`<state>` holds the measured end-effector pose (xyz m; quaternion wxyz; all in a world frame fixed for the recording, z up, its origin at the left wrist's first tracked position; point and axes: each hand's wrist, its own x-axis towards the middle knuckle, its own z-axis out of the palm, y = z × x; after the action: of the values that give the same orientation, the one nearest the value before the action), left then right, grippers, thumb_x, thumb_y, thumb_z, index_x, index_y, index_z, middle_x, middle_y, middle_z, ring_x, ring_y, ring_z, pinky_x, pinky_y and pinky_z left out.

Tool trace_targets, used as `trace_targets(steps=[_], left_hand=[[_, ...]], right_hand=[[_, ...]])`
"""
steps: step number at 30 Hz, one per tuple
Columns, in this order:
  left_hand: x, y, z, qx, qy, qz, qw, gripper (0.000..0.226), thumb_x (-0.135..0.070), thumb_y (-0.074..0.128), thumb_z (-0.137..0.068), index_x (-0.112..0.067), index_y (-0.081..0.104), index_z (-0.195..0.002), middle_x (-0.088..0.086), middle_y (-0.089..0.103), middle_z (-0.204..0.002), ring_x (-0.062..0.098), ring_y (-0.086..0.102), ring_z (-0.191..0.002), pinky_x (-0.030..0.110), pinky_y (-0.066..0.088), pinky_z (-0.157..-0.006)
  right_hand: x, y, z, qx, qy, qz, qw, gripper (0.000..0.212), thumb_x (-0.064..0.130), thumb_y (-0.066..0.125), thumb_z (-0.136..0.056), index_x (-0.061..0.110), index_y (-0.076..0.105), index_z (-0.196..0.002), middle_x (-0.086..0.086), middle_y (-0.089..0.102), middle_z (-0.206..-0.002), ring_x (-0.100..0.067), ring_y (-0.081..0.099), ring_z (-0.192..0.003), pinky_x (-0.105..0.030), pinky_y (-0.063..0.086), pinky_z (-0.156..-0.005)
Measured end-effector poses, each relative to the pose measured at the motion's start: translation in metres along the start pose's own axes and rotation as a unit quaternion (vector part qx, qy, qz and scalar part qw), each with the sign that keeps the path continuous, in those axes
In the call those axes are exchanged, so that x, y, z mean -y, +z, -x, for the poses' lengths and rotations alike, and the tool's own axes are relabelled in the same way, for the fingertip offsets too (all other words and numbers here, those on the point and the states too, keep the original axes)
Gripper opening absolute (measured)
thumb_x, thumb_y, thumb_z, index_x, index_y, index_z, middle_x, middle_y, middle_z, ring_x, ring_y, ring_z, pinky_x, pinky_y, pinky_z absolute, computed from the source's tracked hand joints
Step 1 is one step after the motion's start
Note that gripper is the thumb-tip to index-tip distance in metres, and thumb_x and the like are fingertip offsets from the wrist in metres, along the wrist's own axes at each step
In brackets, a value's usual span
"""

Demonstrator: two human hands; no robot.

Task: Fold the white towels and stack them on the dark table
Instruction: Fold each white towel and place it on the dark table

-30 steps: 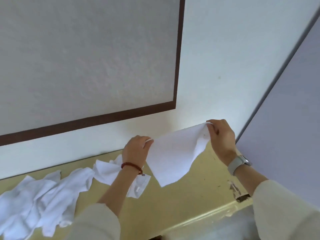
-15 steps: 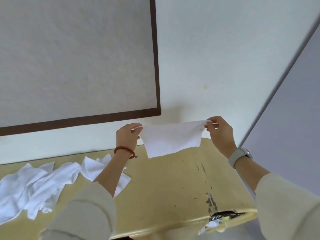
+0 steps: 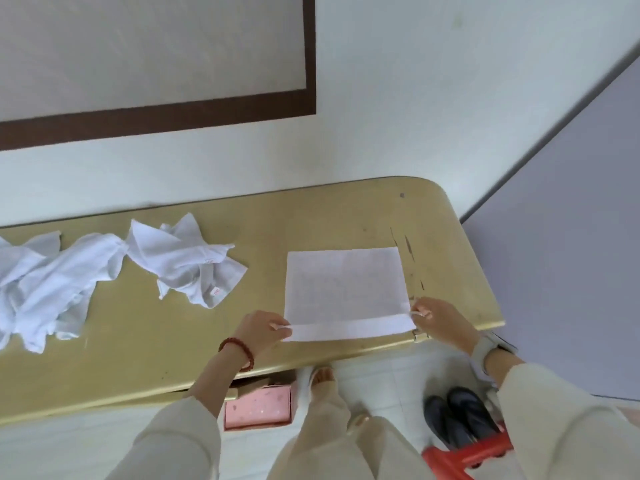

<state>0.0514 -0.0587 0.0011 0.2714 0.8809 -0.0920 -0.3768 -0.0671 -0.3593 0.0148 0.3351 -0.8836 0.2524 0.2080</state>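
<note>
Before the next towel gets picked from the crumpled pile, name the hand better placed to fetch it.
Left. The left hand pinches the near-left corner of the spread towel, on the side facing the crumpled pile. The right hand holds the far corner and would have to cross over.

Bright, even light; soft blur, edges bowed.

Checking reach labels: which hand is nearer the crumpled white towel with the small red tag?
Left. The left hand pinches the flat white towel's near-left corner, just right of the crumpled white towel with the red tag. The right hand pinches the opposite corner, farther away.
</note>
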Motion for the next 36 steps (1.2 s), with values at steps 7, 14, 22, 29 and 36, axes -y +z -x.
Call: trace_targets(steps=[7, 14, 22, 29, 36], left_hand=[[-0.021, -0.017, -0.03, -0.011, 0.013, 0.11, 0.994, 0.015, -0.022, 0.059, -0.088, -0.009, 0.066, -0.082, -0.004, 0.06, -0.075, 0.011, 0.052, -0.073, 0.015, 0.038, -0.062], [-0.039, -0.017, -0.076, -0.136, -0.017, 0.169, 0.976, 0.018, -0.021, 0.051, -0.091, -0.01, 0.065, -0.094, 0.002, 0.056, -0.076, 0.014, 0.047, -0.067, 0.02, 0.037, -0.06], [-0.042, -0.001, -0.112, -0.209, -0.06, 0.164, 0.962, 0.017, -0.022, 0.053, -0.09, -0.01, 0.064, -0.095, 0.001, 0.06, -0.081, 0.016, 0.051, -0.074, 0.016, 0.037, -0.059], [-0.045, 0.005, -0.12, -0.242, -0.087, 0.135, 0.957, 0.009, -0.024, 0.059, -0.086, -0.015, 0.057, -0.087, -0.01, 0.054, -0.07, 0.007, 0.049, -0.064, 0.016, 0.035, -0.055], [-0.042, 0.016, -0.124, -0.317, 0.05, -0.08, 0.944, 0.021, -0.015, 0.062, -0.084, -0.009, 0.064, -0.103, 0.009, 0.059, -0.107, 0.028, 0.051, -0.1, 0.031, 0.037, -0.083]], right_hand=[[0.005, -0.006, -0.024, -0.045, 0.017, -0.042, 0.998, 0.008, 0.011, 0.049, -0.09, 0.011, 0.057, -0.086, -0.003, 0.057, -0.078, -0.024, 0.055, -0.076, -0.022, 0.037, -0.056], [0.02, -0.006, -0.074, -0.151, 0.018, -0.122, 0.981, 0.018, 0.011, 0.046, -0.093, 0.0, 0.06, -0.092, 0.004, 0.049, -0.062, -0.009, 0.043, -0.058, -0.018, 0.03, -0.053], [0.014, 0.008, -0.115, -0.162, 0.04, -0.141, 0.976, 0.02, 0.014, 0.042, -0.094, 0.004, 0.059, -0.099, -0.002, 0.055, -0.076, -0.017, 0.048, -0.07, -0.021, 0.033, -0.055], [0.009, 0.019, -0.125, -0.192, 0.039, -0.122, 0.973, 0.008, 0.011, 0.045, -0.09, 0.009, 0.053, -0.088, -0.005, 0.054, -0.082, -0.02, 0.047, -0.072, -0.026, 0.035, -0.063], [0.016, 0.024, -0.124, -0.307, -0.073, 0.058, 0.947, 0.021, 0.008, 0.056, -0.085, 0.005, 0.06, -0.105, -0.016, 0.057, -0.102, -0.031, 0.055, -0.088, -0.039, 0.043, -0.073]])
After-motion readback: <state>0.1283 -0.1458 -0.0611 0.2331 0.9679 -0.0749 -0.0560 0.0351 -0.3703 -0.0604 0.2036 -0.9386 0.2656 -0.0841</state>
